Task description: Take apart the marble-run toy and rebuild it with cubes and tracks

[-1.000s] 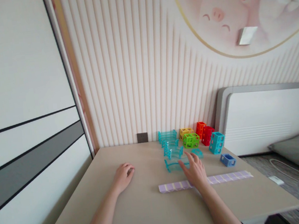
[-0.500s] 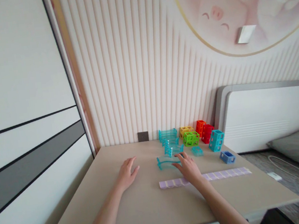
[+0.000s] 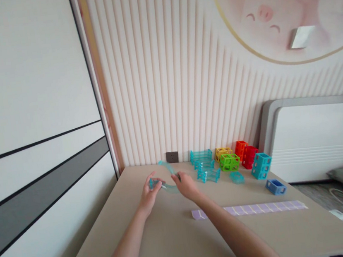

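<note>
My left hand (image 3: 148, 197) is closed, its thumb and fingers pinching one end of a translucent teal curved track piece (image 3: 170, 188) raised over the table. The other end runs to my right hand (image 3: 187, 185), whose fingers are wrapped on it. A second teal strip (image 3: 165, 166) slants up and left from the right hand; blur hides whether both strips are one piece. Similar curved track pieces (image 3: 209, 175) stand in a row to the right of my right hand. Under my right forearm lies a lilac strip (image 3: 262, 208) divided by pale cross lines.
Yellow (image 3: 223, 152), green (image 3: 229, 162), red (image 3: 250, 157) and teal (image 3: 261, 166) open-frame blocks stand at the back right. A flat teal piece (image 3: 236, 177) and a blue block (image 3: 275, 187) lie before them. A wall socket (image 3: 172, 157) sits behind the table (image 3: 172, 236).
My right hand has lifted the nearest teal track piece from the table and moved left toward my left hand. My left hand has closed on it. The view has shifted slightly left.
</note>
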A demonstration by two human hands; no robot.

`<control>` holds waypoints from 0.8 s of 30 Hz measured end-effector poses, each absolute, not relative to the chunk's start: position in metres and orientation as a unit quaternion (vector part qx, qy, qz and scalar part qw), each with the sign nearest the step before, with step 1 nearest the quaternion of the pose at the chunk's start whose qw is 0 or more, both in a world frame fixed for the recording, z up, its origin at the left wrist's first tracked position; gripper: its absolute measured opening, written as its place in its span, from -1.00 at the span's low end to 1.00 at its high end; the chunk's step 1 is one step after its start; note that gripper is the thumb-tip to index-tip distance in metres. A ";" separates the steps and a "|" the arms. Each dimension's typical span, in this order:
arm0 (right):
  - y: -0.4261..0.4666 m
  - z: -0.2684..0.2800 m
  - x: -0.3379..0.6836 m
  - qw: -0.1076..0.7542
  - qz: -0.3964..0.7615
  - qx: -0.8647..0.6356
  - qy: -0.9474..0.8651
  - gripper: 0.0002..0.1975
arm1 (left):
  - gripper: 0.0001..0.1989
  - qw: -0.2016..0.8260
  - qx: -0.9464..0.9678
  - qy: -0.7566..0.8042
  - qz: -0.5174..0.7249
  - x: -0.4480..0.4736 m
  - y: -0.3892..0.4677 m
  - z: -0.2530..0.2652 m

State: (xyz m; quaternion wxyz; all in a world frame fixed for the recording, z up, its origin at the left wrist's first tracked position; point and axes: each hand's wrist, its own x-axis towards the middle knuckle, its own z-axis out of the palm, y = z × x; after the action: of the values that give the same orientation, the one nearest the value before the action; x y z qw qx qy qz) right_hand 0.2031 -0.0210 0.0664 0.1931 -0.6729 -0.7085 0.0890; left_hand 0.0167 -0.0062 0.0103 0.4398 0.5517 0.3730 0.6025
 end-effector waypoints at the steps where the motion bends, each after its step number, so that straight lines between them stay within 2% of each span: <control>1: -0.011 0.067 0.205 0.183 0.085 -0.689 -0.696 -0.53 | -0.44 0.424 0.545 0.383 0.613 0.012 -0.002 0.010; 3: 0.007 0.067 0.211 0.165 0.071 -0.714 -0.677 -0.49 | -0.50 0.387 0.531 0.406 0.636 0.001 0.008 0.008; 7: 0.023 0.058 0.213 0.124 0.040 -0.724 -0.677 -0.62 | -0.59 0.302 0.489 0.466 0.672 -0.021 0.028 -0.002; 12: 0.022 0.045 0.199 0.094 0.013 -0.722 -0.685 -0.62 | -0.62 0.209 0.472 0.533 0.670 -0.038 0.039 -0.012; 16: 0.021 0.040 0.191 0.084 -0.001 -0.718 -0.691 -0.61 | -0.66 0.166 0.480 0.570 0.646 -0.041 0.039 -0.015; 21: 0.016 0.052 0.212 0.094 -0.026 -0.681 -0.726 -0.50 | -0.69 0.112 0.484 0.618 0.609 -0.045 0.039 -0.014; 24: 0.014 0.070 0.252 0.106 -0.053 -0.672 -0.731 -0.57 | -0.71 0.079 0.481 0.650 0.584 -0.050 0.039 -0.015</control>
State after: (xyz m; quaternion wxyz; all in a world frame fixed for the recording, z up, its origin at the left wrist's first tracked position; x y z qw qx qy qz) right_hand 0.2516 0.0135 0.0697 0.1059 -0.6717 -0.7313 -0.0526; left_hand -0.0496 0.0387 -0.0146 0.0787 0.4807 0.6496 0.5837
